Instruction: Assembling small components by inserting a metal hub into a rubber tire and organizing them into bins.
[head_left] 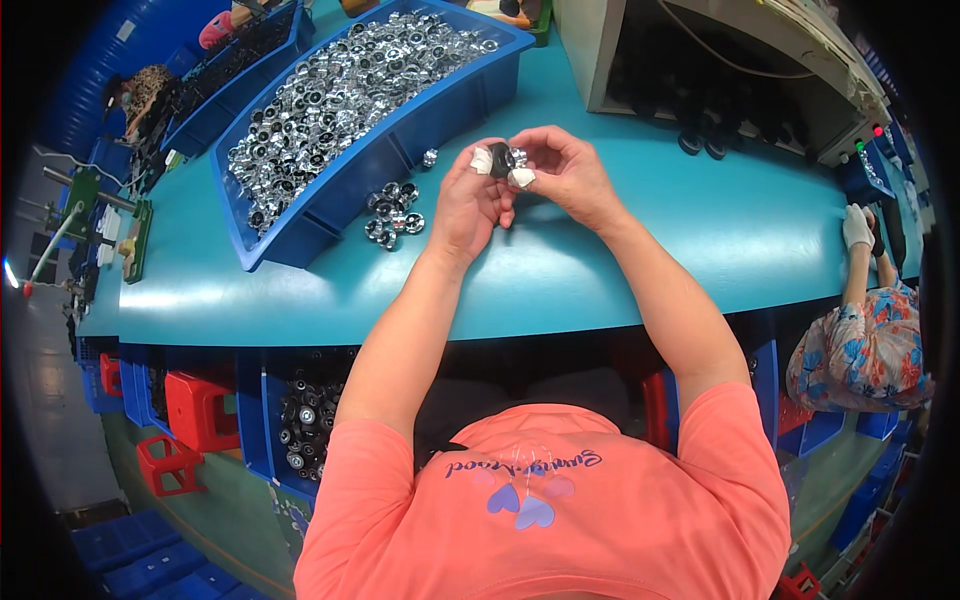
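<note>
My left hand and my right hand meet above the teal table. White wrapping covers a fingertip on each. Between them is a black round part, pinched by my left fingers. A small shiny chrome part sits against its right side, in my right fingertips. Whether the two are joined I cannot tell. Left of my left wrist lies a small cluster of loose chrome parts with dark centres. One single chrome part lies closer to the bin.
A long blue bin heaped with chrome parts stands at the left. At the back right is an open-fronted box-shaped machine with black parts inside. Below the table are a bin of black parts and red stools. Co-workers sit far right and far left.
</note>
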